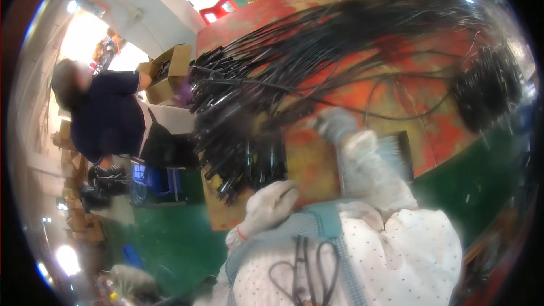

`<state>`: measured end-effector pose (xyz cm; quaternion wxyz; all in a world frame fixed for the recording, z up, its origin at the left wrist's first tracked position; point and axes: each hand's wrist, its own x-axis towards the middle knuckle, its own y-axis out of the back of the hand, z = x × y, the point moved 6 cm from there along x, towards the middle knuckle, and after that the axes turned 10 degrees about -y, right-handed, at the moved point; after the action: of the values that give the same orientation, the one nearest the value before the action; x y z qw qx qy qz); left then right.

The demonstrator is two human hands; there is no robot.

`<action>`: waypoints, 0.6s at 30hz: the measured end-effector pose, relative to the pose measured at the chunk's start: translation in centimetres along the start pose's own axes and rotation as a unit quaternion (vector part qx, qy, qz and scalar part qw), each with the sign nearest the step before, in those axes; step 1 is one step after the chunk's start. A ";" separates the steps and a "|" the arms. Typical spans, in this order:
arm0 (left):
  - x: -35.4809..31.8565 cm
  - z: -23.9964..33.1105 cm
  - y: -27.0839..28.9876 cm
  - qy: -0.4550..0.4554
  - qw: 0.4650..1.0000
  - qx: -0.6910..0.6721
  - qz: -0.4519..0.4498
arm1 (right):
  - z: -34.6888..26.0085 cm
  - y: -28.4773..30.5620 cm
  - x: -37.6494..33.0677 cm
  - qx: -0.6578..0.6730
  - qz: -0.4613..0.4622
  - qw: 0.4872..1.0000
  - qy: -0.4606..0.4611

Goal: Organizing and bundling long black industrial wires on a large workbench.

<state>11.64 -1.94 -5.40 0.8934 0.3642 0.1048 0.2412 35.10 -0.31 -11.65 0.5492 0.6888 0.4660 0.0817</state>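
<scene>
My left hand (273, 201), in a white knit glove, rests at the near edge of the table (433, 127) with its fingers curled in. Whether anything is inside that fist is hidden. In a greyish glove, my right hand (337, 126) reaches over the table, smeared by motion; I cannot make out its fingers or any hold. Between and beyond the hands lies a big heap of black cables (317, 37), their thick ends (232, 136) bunched on the left, nearest my left hand. A single loose cable (408, 118) curves away just past my right hand.
A bundle of black cables (488, 90) sits at the table's right end. Some flat, grey-edged thing (405, 150) is partly covered by my right forearm. At the left, a person in dark clothes (107, 113) stands by an open cardboard box (173, 73). A red stool (218, 8) stands behind the table.
</scene>
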 end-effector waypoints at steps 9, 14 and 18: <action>-4.0 -3.1 -0.1 0.142 0.988 -0.034 -0.045 | 6.9 13.7 -9.5 0.381 0.246 0.886 0.098; -1.5 -0.8 -0.8 0.043 0.992 -0.112 0.037 | 0.6 14.7 -16.5 0.471 0.112 0.844 0.229; 2.2 2.4 -1.6 -0.341 0.886 0.283 0.137 | -7.7 15.5 -20.2 0.368 0.056 0.814 0.446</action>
<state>14.96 -3.30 -4.88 0.6908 0.6724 -0.1933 0.1824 27.71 -9.24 12.29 -0.0191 0.7527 0.6156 0.2326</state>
